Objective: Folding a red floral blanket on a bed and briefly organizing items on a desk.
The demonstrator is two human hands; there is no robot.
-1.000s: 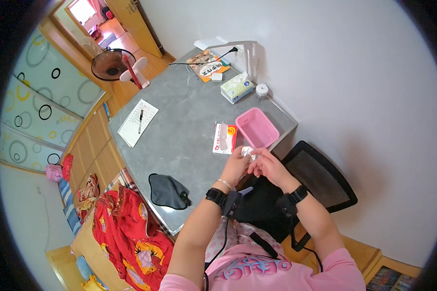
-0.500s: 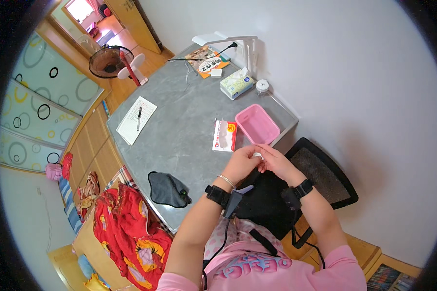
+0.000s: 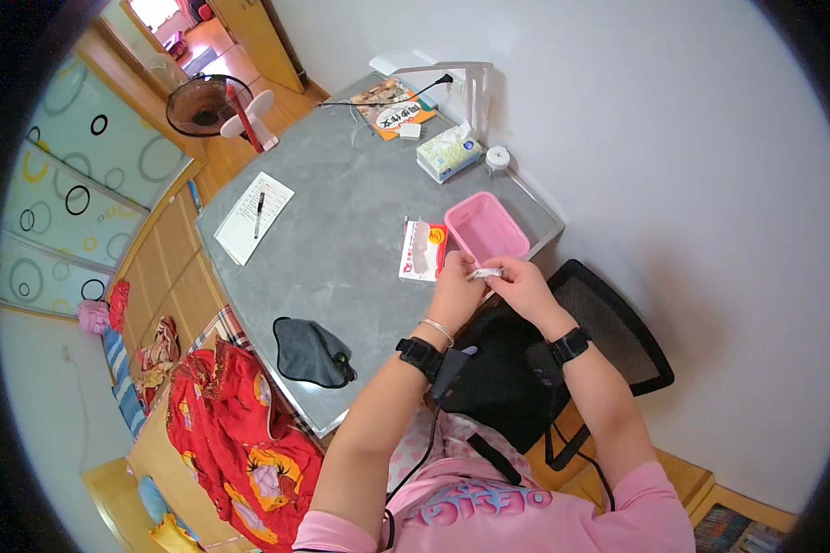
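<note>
My left hand (image 3: pixel 457 288) and my right hand (image 3: pixel 523 289) meet just off the table's near edge, in front of the pink plastic basket (image 3: pixel 485 221). Between them, pinched in the fingers of both, is a small white strip (image 3: pixel 485 273); its kind is too small to make out. Close to the left hand lies a flat red-and-white box (image 3: pixel 422 251), beside the basket. Nothing shows inside the basket from here.
On the grey table (image 3: pixel 341 221) are papers (image 3: pixel 254 221) with a pen, a dark cloth pouch (image 3: pixel 309 352), a tissue pack (image 3: pixel 448 155), a white-lidded jar (image 3: pixel 497 159) and a book (image 3: pixel 392 109). A black mesh chair (image 3: pixel 609 332) stands at the near right.
Both hands have moved slightly up and drawn a little apart at the fingertips. More of the white strip now shows between them. The whole view has shifted slightly.
</note>
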